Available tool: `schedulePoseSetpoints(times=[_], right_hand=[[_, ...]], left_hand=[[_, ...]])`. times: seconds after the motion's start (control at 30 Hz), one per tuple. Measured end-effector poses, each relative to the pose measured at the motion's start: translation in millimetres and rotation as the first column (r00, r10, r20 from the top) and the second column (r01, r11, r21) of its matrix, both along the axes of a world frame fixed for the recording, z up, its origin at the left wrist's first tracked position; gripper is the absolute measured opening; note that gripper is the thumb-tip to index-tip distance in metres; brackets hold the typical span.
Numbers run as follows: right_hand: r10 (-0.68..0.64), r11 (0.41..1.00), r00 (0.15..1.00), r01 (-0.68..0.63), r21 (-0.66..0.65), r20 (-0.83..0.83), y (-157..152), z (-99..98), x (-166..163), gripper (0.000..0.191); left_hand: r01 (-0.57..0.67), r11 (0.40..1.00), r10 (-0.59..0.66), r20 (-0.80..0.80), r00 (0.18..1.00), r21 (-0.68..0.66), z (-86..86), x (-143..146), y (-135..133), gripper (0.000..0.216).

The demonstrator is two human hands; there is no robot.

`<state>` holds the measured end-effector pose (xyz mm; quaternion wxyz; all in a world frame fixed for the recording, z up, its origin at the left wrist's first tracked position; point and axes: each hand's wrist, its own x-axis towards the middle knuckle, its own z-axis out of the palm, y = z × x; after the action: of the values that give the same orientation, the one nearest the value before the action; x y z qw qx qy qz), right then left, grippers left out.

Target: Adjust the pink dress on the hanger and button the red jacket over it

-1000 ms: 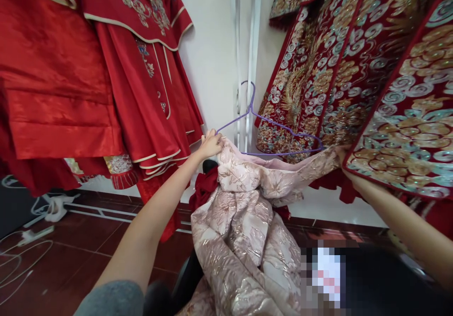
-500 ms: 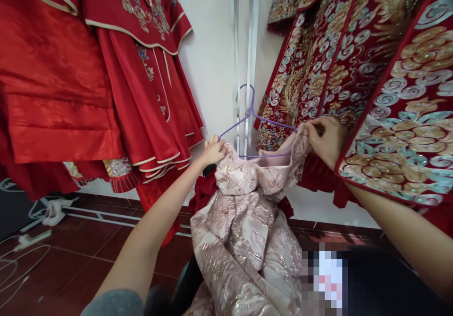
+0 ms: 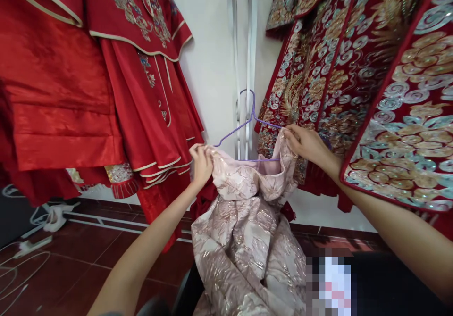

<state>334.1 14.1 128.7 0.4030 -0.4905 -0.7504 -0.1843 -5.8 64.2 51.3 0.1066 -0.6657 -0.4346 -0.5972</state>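
A pale pink brocade dress (image 3: pixel 244 236) with metallic leaf patterns hangs in front of me, its bodice on a thin purple wire hanger (image 3: pixel 234 131). My left hand (image 3: pixel 202 165) is closed on the bodice's left upper edge, at the hanger's left end. At the opposite edge, my right hand (image 3: pixel 306 144) pinches the fabric near the hanger's right end. The hanger's lower bar shows across the open neckline. Both hanger tips are hidden by fabric and fingers.
Red garments with cream piping (image 3: pixel 141 94) hang on the left. Heavily embroidered red garments (image 3: pixel 406 118) hang on the right, close over my right forearm. White metal posts (image 3: pixel 250 37) stand between them. White shoes (image 3: pixel 54 219), a power strip (image 3: pixel 33 246) and cables lie at lower left.
My left hand has shifted left and slightly down with the bodice edge. My right hand has come inward to the left, and the dress's right edge has moved in along the hanger.
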Motion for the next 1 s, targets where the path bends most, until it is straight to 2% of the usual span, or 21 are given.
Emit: schedulePoseSetpoints(times=[0.07, 0.13, 0.2, 0.4, 0.6, 0.67, 0.77, 0.9, 1.0], right_hand=[[0.013, 1.000, 1.000, -0.013, -0.021, -0.010, 0, 1.5, 0, 0.029], [0.007, 1.000, 1.000, -0.008, -0.029, -0.026, 1, 1.6, -1, 0.029], [-0.003, 1.000, 0.999, 0.002, -0.024, -0.037, 2, 0.8, -1, 0.029], [-0.008, 1.000, 1.000, 0.007, -0.017, -0.024, 2, 0.4, 0, 0.028], [0.001, 1.000, 1.000, -0.002, -0.025, -0.026, 1, 0.6, 1, 0.028], [0.014, 1.000, 1.000, -0.015, -0.022, -0.026, 1, 0.5, 1, 0.028], [0.032, 0.999, 0.999, -0.032, -0.011, -0.039, 1, -0.2, 1, 0.028], [0.024, 1.000, 0.998, -0.024, -0.011, -0.057, 1, -3.0, -1, 0.029], [0.014, 1.000, 0.998, -0.014, -0.015, -0.057, 2, -4.8, 0, 0.030]], left_hand=[[-0.015, 0.998, 0.024, 0.145, 0.989, -0.065, -14.1, -16, 0, 0.026], [0.041, 0.977, -0.006, 0.165, 0.986, -0.209, -24.4, -32, 3, 0.026], [0.093, 0.953, -0.041, 0.180, 0.983, -0.288, -30.1, -44, 6, 0.028], [0.257, 0.916, -0.175, 0.270, 0.947, -0.309, -34.5, -60, 12, 0.033], [0.412, 0.823, -0.256, 0.392, 0.884, -0.392, -40.1, -65, 7, 0.042], [0.437, 0.824, -0.275, 0.420, 0.865, -0.361, -34.3, -64, 8, 0.044], [0.447, 0.844, -0.313, 0.404, 0.860, -0.296, -12.6, -59, 12, 0.045], [0.514, 0.801, -0.399, 0.365, 0.841, -0.308, 22.7, -49, 21, 0.046], [0.530, 0.787, -0.419, 0.359, 0.834, -0.315, 32.1, -44, 24, 0.047]])
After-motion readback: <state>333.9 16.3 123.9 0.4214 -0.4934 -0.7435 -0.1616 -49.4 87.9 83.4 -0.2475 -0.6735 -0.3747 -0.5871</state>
